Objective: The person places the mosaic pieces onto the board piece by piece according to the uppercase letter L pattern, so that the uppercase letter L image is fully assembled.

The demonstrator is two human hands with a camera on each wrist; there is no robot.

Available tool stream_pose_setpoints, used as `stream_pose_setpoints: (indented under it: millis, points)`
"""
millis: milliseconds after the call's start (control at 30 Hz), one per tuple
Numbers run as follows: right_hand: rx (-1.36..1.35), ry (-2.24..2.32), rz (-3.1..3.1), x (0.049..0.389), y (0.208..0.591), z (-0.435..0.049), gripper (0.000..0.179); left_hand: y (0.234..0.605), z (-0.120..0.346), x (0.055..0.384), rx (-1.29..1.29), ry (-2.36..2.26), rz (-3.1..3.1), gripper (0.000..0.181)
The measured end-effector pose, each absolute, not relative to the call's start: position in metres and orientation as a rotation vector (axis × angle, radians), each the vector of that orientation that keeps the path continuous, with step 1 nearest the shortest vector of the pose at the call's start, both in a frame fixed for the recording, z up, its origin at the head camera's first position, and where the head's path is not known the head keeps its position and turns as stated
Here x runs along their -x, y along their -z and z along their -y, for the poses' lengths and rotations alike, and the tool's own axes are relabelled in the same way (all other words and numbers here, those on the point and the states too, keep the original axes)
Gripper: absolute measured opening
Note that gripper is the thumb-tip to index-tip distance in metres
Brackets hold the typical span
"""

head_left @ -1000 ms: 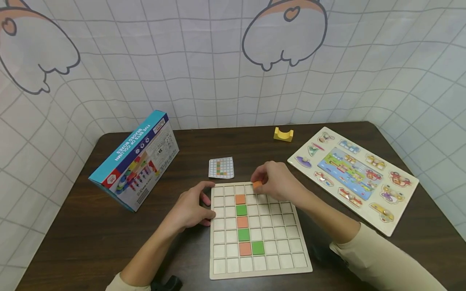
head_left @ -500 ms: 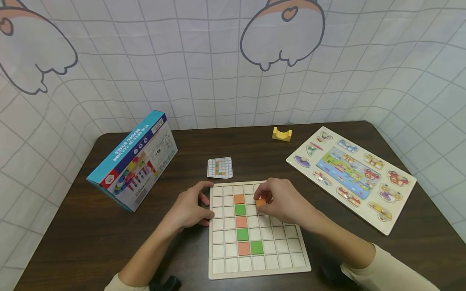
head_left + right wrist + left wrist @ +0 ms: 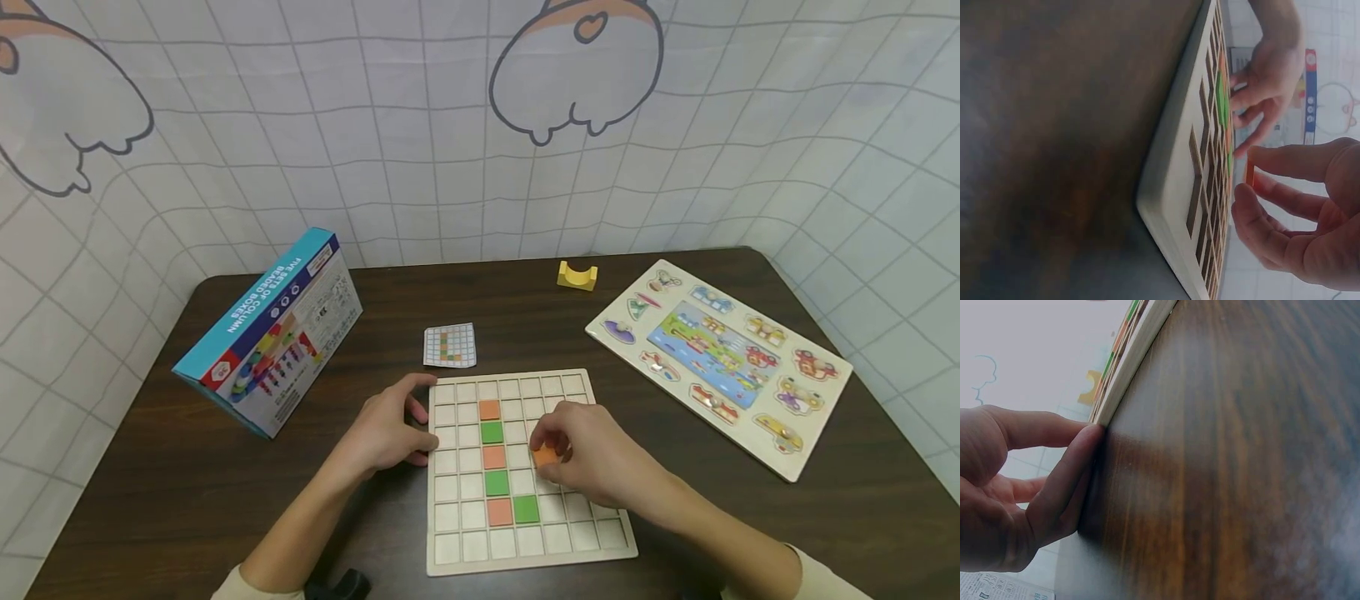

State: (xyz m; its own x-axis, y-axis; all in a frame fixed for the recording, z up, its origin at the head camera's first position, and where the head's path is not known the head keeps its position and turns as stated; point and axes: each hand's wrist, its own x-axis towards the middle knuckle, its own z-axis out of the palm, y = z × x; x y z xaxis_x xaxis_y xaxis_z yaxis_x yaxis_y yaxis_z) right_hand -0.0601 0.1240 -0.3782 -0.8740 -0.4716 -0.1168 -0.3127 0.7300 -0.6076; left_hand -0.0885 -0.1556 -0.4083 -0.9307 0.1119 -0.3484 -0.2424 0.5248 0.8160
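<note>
In the head view a wooden grid board (image 3: 531,543) lies on the table. Several square tiles are set in it, orange ones alternating with green ones such as a green tile (image 3: 492,432) down one column, and another green one beside the lowest. My right hand (image 3: 600,454) pinches an orange square tile (image 3: 544,455) between thumb and fingers over the board's right half. The right wrist view shows this orange tile (image 3: 1249,173) edge-on, held above the grid. My left hand (image 3: 386,425) touches the board's left edge with thumb and fingertips, seen close in the left wrist view.
A small printed grid card (image 3: 450,346) lies behind the board. A blue and white box (image 3: 285,333) stands at left. A peg puzzle board (image 3: 720,367) lies at right, and a yellow arch block (image 3: 577,276) sits near the table's back edge.
My right hand has moved from the board's far edge toward me and slightly right, carrying the orange tile. My left hand stays at the left edge.
</note>
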Motion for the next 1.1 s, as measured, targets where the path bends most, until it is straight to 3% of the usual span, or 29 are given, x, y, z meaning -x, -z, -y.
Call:
stream_pose_setpoints:
  millis: [1100]
  points:
    - [0.820, 0.838, -2.669, 0.025, 0.391, -0.131, 0.029, 0.409, 0.156, 0.088, 0.097, -1.373, -2.413, 0.082]
